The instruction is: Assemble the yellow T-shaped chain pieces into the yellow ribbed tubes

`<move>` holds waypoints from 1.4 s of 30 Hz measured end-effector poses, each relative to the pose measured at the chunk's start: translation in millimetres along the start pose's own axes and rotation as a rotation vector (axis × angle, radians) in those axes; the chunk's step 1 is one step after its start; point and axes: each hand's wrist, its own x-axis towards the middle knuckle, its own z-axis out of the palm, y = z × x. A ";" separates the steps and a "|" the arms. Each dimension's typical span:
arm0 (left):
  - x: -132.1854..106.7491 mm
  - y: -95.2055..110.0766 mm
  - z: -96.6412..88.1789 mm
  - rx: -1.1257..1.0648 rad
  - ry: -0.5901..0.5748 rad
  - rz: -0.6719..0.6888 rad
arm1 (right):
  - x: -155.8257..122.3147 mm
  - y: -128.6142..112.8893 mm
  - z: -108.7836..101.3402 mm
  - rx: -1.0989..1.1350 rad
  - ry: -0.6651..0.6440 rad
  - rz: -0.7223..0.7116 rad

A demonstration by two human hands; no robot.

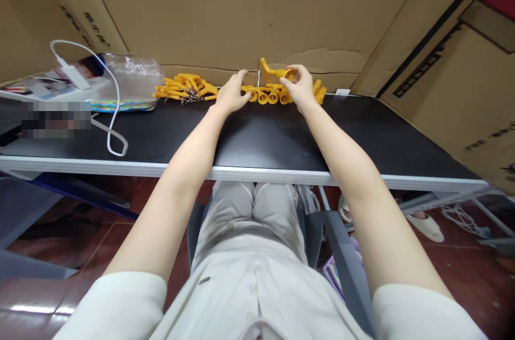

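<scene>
Presently, one yellow piece (277, 72) is pinched between thumb and fingers of the right hand (301, 88), over a row of matching pieces (273, 97) along the table (265, 141)'s far side. Long axis: left to right, flared mouth (290, 76) right, bent tip (264, 64) left. Left hand (233, 94): left of it, fingers spread, contact unclear.

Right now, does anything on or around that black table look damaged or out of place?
Yes: the cardboard wall behind the right hand has a ragged, wavy line low down, breaking its smooth face. It's a crease or tear; I can't tell which. Nothing looks spilled.
</scene>
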 end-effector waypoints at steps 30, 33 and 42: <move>-0.3 -3.2 1.3 0.108 -0.146 -0.035 | -5.3 -10.8 50.9 -0.652 -0.527 0.001; 1.0 -7.9 4.2 0.131 -0.120 -0.033 | -1.1 -6.8 43.5 -0.549 -0.491 -0.014; 0.0 -10.4 5.2 0.231 -0.334 -0.080 | 6.8 -16.4 -24.9 -0.980 -0.294 0.071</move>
